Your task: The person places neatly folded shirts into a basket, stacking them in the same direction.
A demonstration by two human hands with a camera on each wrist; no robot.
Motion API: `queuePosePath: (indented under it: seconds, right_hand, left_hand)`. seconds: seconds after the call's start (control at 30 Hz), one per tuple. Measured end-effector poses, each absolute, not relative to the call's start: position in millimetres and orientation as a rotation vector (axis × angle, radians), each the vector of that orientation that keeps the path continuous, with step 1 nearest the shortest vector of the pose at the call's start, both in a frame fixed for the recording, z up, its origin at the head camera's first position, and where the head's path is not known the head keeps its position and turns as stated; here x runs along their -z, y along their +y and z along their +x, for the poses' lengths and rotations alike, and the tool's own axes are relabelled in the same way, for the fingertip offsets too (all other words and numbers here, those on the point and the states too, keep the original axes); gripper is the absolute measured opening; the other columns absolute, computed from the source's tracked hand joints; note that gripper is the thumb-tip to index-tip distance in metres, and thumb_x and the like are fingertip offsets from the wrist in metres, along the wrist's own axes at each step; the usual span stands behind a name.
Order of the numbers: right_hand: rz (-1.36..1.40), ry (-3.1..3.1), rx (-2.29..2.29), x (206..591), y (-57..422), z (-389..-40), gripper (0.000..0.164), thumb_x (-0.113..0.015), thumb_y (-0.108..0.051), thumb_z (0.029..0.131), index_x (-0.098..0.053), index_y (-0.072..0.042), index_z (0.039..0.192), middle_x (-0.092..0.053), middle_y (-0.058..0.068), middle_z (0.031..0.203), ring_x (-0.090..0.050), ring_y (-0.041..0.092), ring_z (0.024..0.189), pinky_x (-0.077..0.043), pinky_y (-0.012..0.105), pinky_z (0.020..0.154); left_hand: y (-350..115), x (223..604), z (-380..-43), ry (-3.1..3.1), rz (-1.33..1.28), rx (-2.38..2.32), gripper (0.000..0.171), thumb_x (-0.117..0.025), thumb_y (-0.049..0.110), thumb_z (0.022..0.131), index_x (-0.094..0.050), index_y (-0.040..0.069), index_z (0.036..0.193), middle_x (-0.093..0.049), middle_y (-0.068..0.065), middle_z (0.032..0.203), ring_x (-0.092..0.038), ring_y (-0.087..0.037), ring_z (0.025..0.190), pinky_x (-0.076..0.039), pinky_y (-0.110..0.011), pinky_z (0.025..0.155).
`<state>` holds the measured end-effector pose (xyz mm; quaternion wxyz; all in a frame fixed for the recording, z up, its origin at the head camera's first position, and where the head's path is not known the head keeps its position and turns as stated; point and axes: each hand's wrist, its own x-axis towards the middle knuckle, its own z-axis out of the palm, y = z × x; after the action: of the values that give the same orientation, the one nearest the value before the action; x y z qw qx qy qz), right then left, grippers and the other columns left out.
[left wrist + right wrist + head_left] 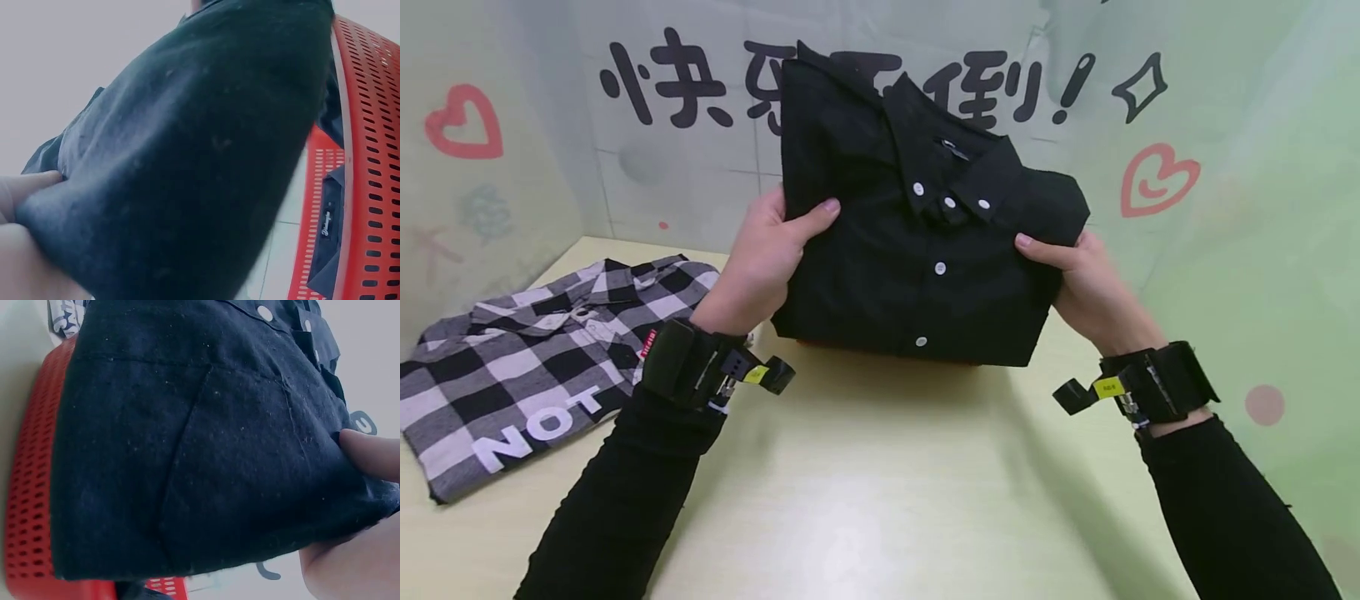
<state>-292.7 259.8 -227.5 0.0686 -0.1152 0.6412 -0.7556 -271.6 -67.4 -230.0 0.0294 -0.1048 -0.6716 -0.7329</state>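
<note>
A black button-up shirt (865, 267), folded into a rectangle with its collar at the top, hangs upright above the table in the head view. My left hand (756, 262) grips its left edge, thumb across the front and the other fingers hidden behind. Its right edge is pinched the same way by my right hand (1090, 287). White buttons run down the front. In the right wrist view the black cloth (187, 456) spreads in front of a red perforated basket (28, 487), which the shirt almost wholly hides in the head view.
To the left on the pale table (850, 483) lies a folded black-and-white plaid shirt (580, 350) with white lettering. Inside the basket (375, 187) is a dark garment (326, 231) with a neck label. A printed backdrop (685, 183) stands behind the table.
</note>
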Motion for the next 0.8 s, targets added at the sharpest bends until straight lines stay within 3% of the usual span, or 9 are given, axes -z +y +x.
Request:
queuePosePath:
  seconds: [0.23,0.5,0.8]
  right_hand:
    - [-0.090,2.005,2.166,210.6,250.8,-315.3,0.051,-0.072,-0.011,0.090,-0.043,-0.006,0.132,-0.045,0.008,0.134,-0.048,0.028,0.118,-0.035,0.042,0.107]
    - [0.180,2.172,1.955,213.9,230.4,-349.1,0.053,-0.065,-0.008,0.094,-0.038,0.000,0.138,-0.040,0.006,0.133,-0.041,0.026,0.121,-0.033,0.038,0.109]
    - [0.194,2.546,1.624,242.8,213.2,-380.1,0.043,-0.063,-0.011,0.096,-0.043,0.005,0.131,-0.046,0.012,0.120,-0.044,0.029,0.112,-0.038,0.040,0.102]
  left_hand:
    - [-62.8,218.1,-305.2,-2.250,-0.296,2.150,0.044,-0.057,0.021,0.101,-0.043,0.009,0.141,-0.056,-0.009,0.131,-0.055,-0.027,0.112,-0.043,-0.041,0.101]
    - [-66.9,205.8,-352.6,-2.664,-0.137,1.868,0.039,-0.055,0.018,0.102,-0.046,0.003,0.137,-0.052,-0.011,0.127,-0.051,-0.028,0.111,-0.043,-0.036,0.099]
    - [-72.8,232.8,-383.7,-2.887,0.234,1.917,0.056,-0.052,0.015,0.103,-0.028,0.000,0.151,-0.034,-0.013,0.153,-0.037,-0.031,0.130,-0.028,-0.040,0.113]
